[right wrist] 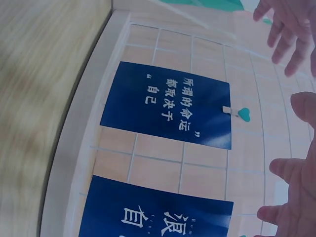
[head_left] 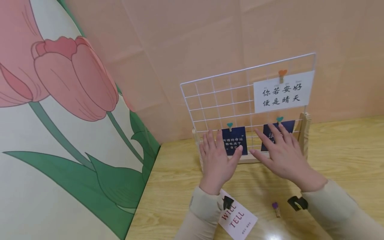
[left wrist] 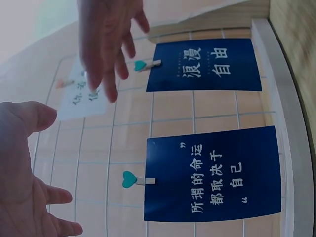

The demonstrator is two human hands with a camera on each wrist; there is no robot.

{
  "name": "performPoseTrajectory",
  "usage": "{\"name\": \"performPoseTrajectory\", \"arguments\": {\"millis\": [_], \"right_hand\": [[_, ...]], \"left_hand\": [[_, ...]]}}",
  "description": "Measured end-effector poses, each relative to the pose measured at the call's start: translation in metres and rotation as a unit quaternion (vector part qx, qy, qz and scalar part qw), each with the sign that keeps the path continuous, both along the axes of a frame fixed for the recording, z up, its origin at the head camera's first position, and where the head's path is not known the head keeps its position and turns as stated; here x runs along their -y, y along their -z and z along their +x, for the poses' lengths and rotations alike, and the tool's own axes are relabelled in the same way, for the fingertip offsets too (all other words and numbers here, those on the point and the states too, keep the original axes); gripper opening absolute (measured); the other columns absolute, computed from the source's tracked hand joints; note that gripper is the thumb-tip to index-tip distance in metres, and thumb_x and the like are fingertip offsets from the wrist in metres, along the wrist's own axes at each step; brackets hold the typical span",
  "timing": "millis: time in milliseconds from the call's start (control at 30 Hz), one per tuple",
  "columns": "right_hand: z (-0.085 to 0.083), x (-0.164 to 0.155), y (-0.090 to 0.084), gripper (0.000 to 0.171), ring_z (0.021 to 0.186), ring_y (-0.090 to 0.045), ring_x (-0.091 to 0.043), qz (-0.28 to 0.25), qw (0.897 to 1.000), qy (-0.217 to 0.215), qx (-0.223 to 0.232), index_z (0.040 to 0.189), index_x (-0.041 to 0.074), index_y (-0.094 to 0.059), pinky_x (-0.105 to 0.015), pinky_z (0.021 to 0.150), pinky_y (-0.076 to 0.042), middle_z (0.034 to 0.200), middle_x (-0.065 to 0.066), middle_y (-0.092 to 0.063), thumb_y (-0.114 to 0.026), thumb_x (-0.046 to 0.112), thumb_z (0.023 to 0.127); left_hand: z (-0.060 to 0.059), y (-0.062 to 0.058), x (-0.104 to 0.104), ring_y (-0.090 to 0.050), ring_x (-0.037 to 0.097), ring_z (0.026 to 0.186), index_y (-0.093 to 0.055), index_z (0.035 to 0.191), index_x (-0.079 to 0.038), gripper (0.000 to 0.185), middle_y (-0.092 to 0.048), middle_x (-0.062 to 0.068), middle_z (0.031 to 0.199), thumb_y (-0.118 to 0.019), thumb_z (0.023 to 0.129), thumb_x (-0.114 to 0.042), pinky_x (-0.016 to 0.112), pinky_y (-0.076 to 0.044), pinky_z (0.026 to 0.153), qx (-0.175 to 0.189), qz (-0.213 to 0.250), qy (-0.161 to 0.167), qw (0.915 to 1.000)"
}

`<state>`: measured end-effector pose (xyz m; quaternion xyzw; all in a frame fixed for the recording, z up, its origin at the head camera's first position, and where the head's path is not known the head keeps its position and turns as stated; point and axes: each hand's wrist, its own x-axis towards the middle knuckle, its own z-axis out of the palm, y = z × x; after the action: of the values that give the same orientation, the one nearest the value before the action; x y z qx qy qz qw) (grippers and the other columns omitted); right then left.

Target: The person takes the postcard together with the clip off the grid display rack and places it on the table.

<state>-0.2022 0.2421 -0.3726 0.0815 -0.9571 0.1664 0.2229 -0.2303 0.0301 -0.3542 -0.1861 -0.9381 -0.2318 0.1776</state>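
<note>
A white wire grid panel (head_left: 228,73) stands upright in a wooden base (head_left: 252,159). Two dark blue cards with white writing hang low on it: the left card (left wrist: 212,177) and the right card (left wrist: 205,66), each under a teal heart clip (left wrist: 129,179). Higher on the right is a white card (head_left: 282,106) with an orange heart clip (head_left: 282,74). My left hand (head_left: 217,161), fingers spread, is in front of the left blue card. Before the right blue card is my right hand (head_left: 283,155), also spread. Neither hand holds anything; the wrist views show both apart from the cards.
On the wooden table (head_left: 168,186) lies a pink-white card (head_left: 238,218) with red lettering, partly behind the left sleeve. A small purple-topped clip (head_left: 276,209) lies nearer the right sleeve. Peach cloth (head_left: 195,33) hangs behind, with a tulip picture (head_left: 75,76) at left.
</note>
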Motion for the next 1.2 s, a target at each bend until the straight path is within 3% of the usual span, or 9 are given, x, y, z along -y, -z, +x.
{"name": "performPoseTrajectory", "arguments": {"millis": [233, 367, 567, 833, 1033, 1200], "right_hand": [[-0.004, -0.007, -0.006, 0.081, 0.150, 0.007, -0.056, 0.006, 1.000, 0.004, 0.003, 0.162, 0.012, -0.031, -0.075, 0.114, 0.001, 0.168, -0.028, 0.000, -0.053, 0.061, 0.101], [-0.007, -0.012, -0.013, 0.084, 0.151, 0.010, -0.053, 0.017, 1.000, 0.004, -0.017, 0.165, 0.015, -0.025, -0.076, 0.113, 0.001, 0.169, -0.026, 0.002, -0.054, 0.061, 0.101], [-0.010, -0.018, -0.027, 0.084, 0.151, 0.011, -0.052, 0.025, 0.999, 0.007, -0.024, 0.163, 0.014, -0.028, -0.079, 0.111, 0.000, 0.169, -0.027, 0.001, -0.055, 0.061, 0.100], [-0.012, -0.032, -0.051, 0.084, 0.150, 0.022, -0.047, 0.036, 0.999, 0.023, 0.004, 0.164, 0.014, -0.024, -0.073, 0.113, 0.011, 0.169, -0.023, 0.011, -0.051, 0.063, 0.101], [-0.015, -0.041, -0.070, 0.086, 0.148, 0.028, -0.042, 0.059, 0.998, 0.031, 0.009, 0.167, 0.016, -0.015, -0.072, 0.112, 0.014, 0.168, -0.018, 0.021, -0.047, 0.063, 0.102], [-0.018, -0.044, -0.085, 0.083, 0.148, 0.029, -0.043, 0.064, 0.997, 0.036, 0.012, 0.167, 0.019, -0.012, -0.073, 0.112, 0.012, 0.167, -0.017, 0.023, -0.039, 0.065, 0.104]], "left_hand": [[-0.003, -0.002, -0.008, 0.005, 0.034, 0.157, -0.024, 0.165, -0.013, 0.086, -0.007, 0.019, 0.171, -0.042, 0.101, -0.068, 0.066, -0.011, 0.120, -0.003, -0.002, -0.011, 0.9999], [-0.005, -0.005, -0.013, 0.012, 0.033, 0.156, -0.020, 0.166, -0.014, 0.088, 0.000, 0.018, 0.172, -0.040, 0.101, -0.070, 0.067, -0.007, 0.119, -0.014, -0.006, -0.018, 0.9997], [-0.009, -0.010, -0.018, 0.011, 0.037, 0.155, -0.019, 0.166, -0.014, 0.089, 0.004, 0.018, 0.171, -0.042, 0.101, -0.070, 0.071, -0.007, 0.117, -0.024, -0.019, -0.015, 0.9994], [-0.016, -0.013, -0.026, 0.005, 0.043, 0.155, -0.017, 0.167, -0.015, 0.092, 0.002, 0.018, 0.171, -0.044, 0.099, -0.071, 0.073, -0.008, 0.116, -0.027, -0.034, -0.012, 0.9990], [-0.021, -0.023, -0.031, 0.009, 0.041, 0.155, -0.015, 0.167, -0.016, 0.093, 0.001, 0.018, 0.171, -0.041, 0.099, -0.074, 0.072, -0.004, 0.116, -0.028, -0.032, -0.006, 0.9991], [-0.022, -0.030, -0.036, 0.012, 0.038, 0.155, -0.014, 0.167, -0.016, 0.094, 0.002, 0.018, 0.171, -0.046, 0.098, -0.072, 0.070, 0.000, 0.117, -0.020, -0.028, 0.003, 0.9994]]}}
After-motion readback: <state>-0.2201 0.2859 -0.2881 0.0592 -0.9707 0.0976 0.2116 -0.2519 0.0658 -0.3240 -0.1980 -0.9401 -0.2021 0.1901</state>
